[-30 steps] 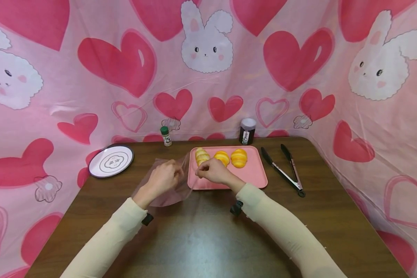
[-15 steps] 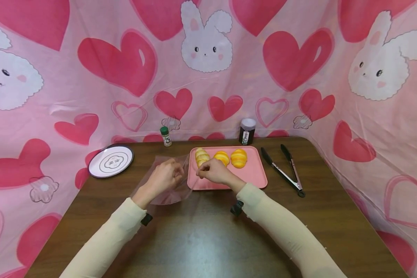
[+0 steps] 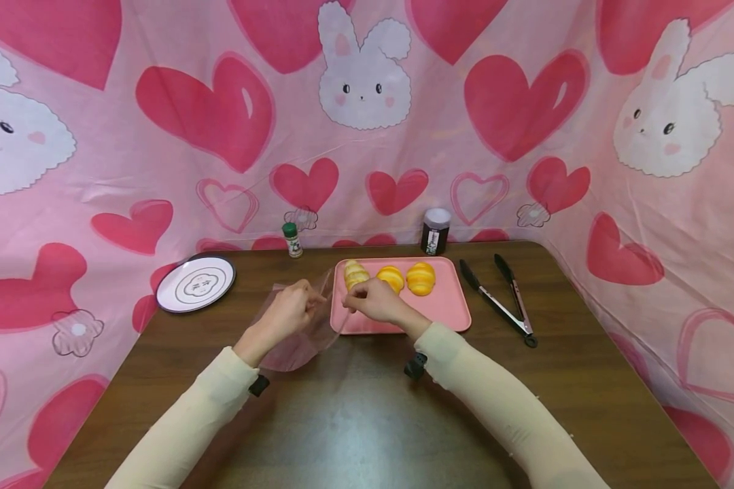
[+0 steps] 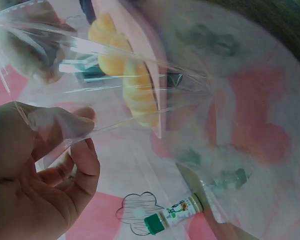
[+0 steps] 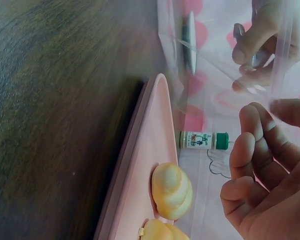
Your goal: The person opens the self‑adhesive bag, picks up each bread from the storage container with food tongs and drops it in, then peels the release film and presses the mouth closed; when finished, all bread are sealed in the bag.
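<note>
A clear plastic bag [image 3: 295, 348] hangs between the two hands at the left of the pink tray [image 3: 404, 323]. My left hand [image 3: 289, 314] pinches its film between thumb and fingers, which the left wrist view shows close up. Over the front left part of the tray, my right hand [image 3: 376, 301] pinches the opposite edge of the film with thumb and forefinger [image 5: 255, 122]. Three bread rolls lie on the tray: a pale one [image 3: 355, 273] partly behind the right hand, a yellow one [image 3: 391, 277], and another striped yellow one [image 3: 421, 278].
A white plate [image 3: 197, 284] with a dark rim is at the left. A green-capped shaker [image 3: 291, 240] and a dark jar with a pale lid [image 3: 435, 231] stand along the back edge. Black-tipped tongs [image 3: 506, 308] lie spread at the tray's right. Patterned pink cloth surrounds the table [image 3: 355, 421].
My left hand has turned slightly and its fingers have shifted on the film. The bag's lower edge has dropped a little. My right hand has hardly moved.
</note>
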